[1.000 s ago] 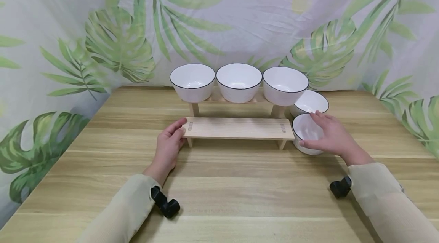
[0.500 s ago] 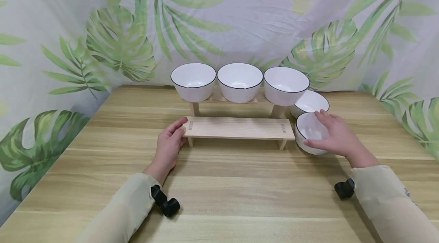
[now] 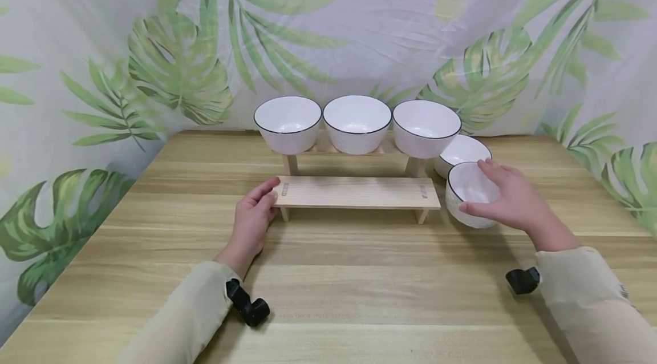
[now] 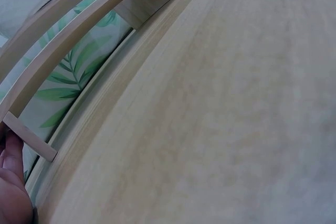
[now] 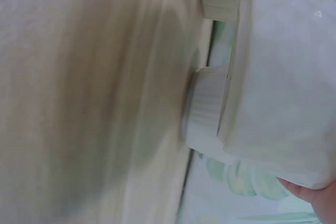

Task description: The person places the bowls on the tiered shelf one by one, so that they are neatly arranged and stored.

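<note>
My left hand grips the left end of a two-tier wooden stand at its lower shelf; in the left wrist view its fingers lie by the stand's leg. My right hand holds a white bowl with a dark rim, thumb at the near side and fingers at the far side. The right wrist view has this bowl raised off the table. Behind it a second bowl stands on the table, partly hidden.
On the upper tier sit three more bowls in a row: a left bowl, a middle bowl and a right bowl. The wooden table ends at a leaf-print cloth at the back.
My right hand has moved the bowl to the right, away from the stand's lower shelf, and slightly upward. The left hand stays at the stand's left end.
</note>
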Demonstrator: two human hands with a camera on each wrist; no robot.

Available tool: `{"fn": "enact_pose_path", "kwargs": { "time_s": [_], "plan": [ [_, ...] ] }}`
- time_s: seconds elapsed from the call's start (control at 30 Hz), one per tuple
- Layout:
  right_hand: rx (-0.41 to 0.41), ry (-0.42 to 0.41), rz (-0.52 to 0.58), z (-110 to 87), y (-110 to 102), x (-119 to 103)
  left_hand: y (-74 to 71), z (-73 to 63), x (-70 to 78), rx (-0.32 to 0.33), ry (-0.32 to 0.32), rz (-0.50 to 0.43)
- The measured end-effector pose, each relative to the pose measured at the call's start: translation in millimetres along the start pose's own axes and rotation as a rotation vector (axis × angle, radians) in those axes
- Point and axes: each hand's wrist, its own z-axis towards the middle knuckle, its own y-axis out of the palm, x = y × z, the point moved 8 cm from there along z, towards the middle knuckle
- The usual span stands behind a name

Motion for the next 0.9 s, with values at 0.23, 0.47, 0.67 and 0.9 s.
{"fn": "enact_pose_path", "kwargs": {
  "time_s": [0.23, 0.47, 0.67, 0.9],
  "plan": [
    [0.031, -0.015, 0.022, -4.6, -12, -10, -0.4, -0.4, -0.5, 0.000, 0.000, -0.005],
    [0.045, -0.042, 0.022, -8.1, -22, -23, 0.4, -0.7, 1.3, -0.009, 0.002, -0.002],
    [0.047, -0.053, 0.034, -11.1, -27, -38, 0.2, -1.0, 1.4, -0.009, 0.005, 0.007],
    [0.063, -0.121, 0.020, -16.4, -31, -61, -0.2, -1.2, 0.5, -0.006, 0.007, 0.001]
  ]
}}
